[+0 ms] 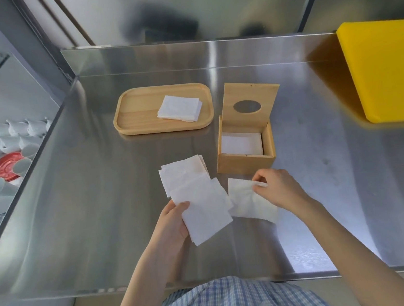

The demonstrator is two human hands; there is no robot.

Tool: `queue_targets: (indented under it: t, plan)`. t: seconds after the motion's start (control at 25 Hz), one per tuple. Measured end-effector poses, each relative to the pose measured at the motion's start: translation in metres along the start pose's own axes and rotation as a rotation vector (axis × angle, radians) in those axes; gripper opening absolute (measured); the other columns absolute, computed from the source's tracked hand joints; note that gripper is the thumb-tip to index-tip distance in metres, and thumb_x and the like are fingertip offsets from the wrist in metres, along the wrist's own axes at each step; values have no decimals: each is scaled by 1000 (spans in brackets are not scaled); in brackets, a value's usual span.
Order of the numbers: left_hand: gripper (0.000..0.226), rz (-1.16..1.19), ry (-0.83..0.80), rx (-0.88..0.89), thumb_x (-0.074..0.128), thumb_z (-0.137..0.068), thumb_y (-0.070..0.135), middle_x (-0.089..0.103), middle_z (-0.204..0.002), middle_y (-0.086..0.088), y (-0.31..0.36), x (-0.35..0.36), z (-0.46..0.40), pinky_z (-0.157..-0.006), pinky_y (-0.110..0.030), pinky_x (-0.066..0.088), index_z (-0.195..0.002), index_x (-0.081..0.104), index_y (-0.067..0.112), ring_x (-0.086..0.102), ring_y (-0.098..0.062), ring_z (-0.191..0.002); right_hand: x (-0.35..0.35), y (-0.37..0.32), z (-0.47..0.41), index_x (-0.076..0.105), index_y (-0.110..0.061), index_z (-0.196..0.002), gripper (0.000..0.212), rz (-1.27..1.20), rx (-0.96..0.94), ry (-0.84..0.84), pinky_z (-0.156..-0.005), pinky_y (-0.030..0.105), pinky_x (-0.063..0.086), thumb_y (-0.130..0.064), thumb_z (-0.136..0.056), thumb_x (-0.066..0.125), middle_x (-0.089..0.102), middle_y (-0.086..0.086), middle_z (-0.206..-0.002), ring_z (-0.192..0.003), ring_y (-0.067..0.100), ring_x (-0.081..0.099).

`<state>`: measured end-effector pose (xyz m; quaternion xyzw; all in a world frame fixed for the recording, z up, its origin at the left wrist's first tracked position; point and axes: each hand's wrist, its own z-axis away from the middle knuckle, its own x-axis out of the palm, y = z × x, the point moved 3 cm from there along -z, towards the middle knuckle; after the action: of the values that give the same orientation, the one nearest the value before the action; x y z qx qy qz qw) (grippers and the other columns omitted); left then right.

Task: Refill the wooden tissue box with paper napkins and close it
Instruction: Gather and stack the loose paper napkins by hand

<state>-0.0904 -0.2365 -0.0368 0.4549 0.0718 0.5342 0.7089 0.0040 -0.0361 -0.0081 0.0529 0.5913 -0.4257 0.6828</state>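
The wooden tissue box [245, 164] stands open on the steel counter, its lid [250, 104] with an oval slot tilted up at the back. White napkins [241, 144] lie inside it. My left hand [172, 221] grips a fanned stack of napkins [196, 198] just left of the box front. My right hand [277, 185] pinches the corner of a single napkin [249, 201] in front of the box. A wooden tray [141, 114] behind holds a further small napkin pile [179, 108].
A yellow cutting board [387, 68] lies at the right rear of the steel counter [102, 214]. Left of the counter, a lower shelf holds several white cups [13, 139] and a red plate [6, 166]. A steel backsplash rises behind.
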Motion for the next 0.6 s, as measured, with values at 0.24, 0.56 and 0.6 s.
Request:
queue_targets:
  t: [0.24,0.56,0.6]
  plan:
    - [27,51,-19,-26,34,-94,5,67,-94,-9,2,-4,-7,-72,-36,43,-106,58,10,60,-28,-83,-46,-40,7,62,-19,-90,4,-373,-113,-104,-70,26,44,-21,-88,59,65,-3,-89,-83,15,60]
    - [37,259,-376,-32,39,-93,16,65,-112,-4,9,16,-5,-93,-31,50,-124,57,4,62,-18,-99,9,-72,16,61,-10,-100,13,-930,-24,-360,-75,27,48,-8,-87,59,66,4,-97,-87,17,61]
    - [37,254,-394,-42,39,-93,19,68,-111,-4,11,16,-1,-89,-30,52,-120,61,5,66,-16,-97,19,-71,17,60,-10,-101,14,-857,-2,-342,-74,28,46,-9,-87,60,65,6,-100,-89,18,59]
